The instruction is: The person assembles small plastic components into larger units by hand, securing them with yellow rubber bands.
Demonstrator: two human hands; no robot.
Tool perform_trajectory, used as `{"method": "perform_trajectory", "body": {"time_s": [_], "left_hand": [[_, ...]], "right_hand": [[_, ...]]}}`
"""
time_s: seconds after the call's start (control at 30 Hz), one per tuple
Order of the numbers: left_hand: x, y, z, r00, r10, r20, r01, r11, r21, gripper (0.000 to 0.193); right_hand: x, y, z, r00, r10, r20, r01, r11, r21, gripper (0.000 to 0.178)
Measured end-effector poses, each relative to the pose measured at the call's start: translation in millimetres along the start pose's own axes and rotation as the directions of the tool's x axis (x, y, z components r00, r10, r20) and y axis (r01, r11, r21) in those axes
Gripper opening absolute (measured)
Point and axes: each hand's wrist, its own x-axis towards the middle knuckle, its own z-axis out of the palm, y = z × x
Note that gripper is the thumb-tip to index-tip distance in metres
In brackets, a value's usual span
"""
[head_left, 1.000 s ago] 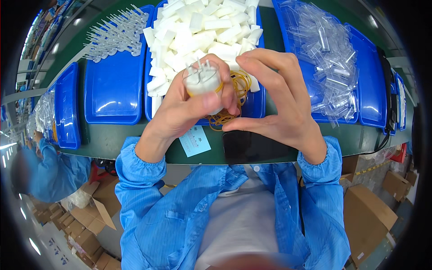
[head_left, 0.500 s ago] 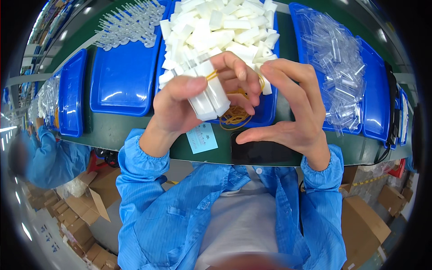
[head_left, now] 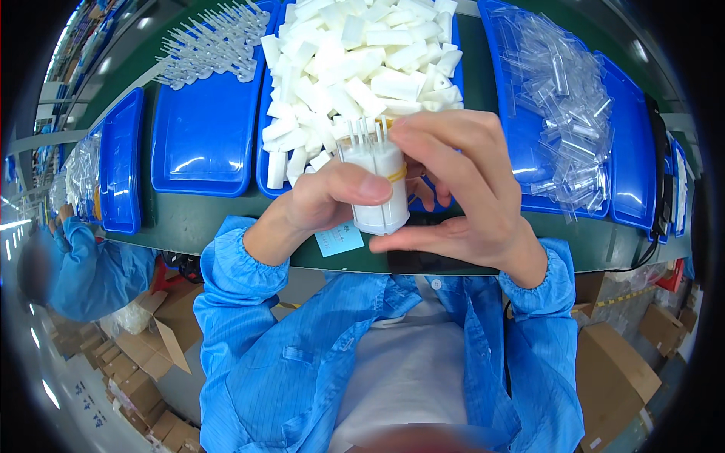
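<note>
My left hand (head_left: 321,195) grips an upright bundle of white, tube-like pieces (head_left: 380,217), its thumb lying across the near side. Clear plastic shows at the bundle's edges, and several thin pale rods (head_left: 364,130) stick up from its top. A yellow rubber band (head_left: 396,175) runs round the middle. On the bundle's right side is my right hand (head_left: 479,181), fingertips at the top and thumb under the bottom end. The left fingers behind the bundle are mostly hidden. Just behind stands a blue tray (head_left: 273,172) heaped with white foam-like blocks (head_left: 332,72).
White stemmed parts (head_left: 215,45) lie at the far end of a blue tray (head_left: 200,143) to the left. At the right, another tray holds clear plastic tubes (head_left: 563,106). A light-blue paper slip (head_left: 340,239) and a dark flat object (head_left: 434,260) lie near the table edge. A co-worker (head_left: 98,264) sits far left.
The bundle has come down toward me and from tilted to upright. My right hand, apart from it before, has moved left and closed on its top and bottom.
</note>
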Motion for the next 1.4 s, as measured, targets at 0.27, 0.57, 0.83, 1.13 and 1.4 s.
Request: {"method": "perform_trajectory", "body": {"time_s": [0.27,0.57,0.83,1.13,1.4], "left_hand": [[9.3,3.4,4.3,0.986,0.104,-0.130,-0.073,0.971,0.227,0.053],[7.8,17.6,4.8,0.992,0.038,-0.124,0.006,0.940,0.342,0.041],[2.0,14.9,4.7,0.981,0.174,-0.087,-0.111,0.869,0.481,0.047],[-0.6,12.9,5.0,0.982,0.172,-0.078,-0.111,0.859,0.500,0.047],[7.0,11.7,11.7,0.955,0.202,-0.216,-0.071,0.866,0.496,0.037]], "right_hand": [[-3.4,12.5,-4.4,0.987,-0.074,-0.141,0.055,0.990,-0.133,0.070],[-4.0,12.3,-5.3,0.994,-0.080,-0.075,0.064,0.977,-0.205,0.068],[-2.0,11.3,-1.4,0.994,-0.074,-0.075,0.059,0.980,-0.190,0.062],[-6.0,13.3,-3.3,0.984,-0.171,-0.057,0.151,0.953,-0.263,0.063],[-4.0,4.9,-2.1,1.000,0.015,-0.011,-0.017,0.966,-0.259,0.070]]}}
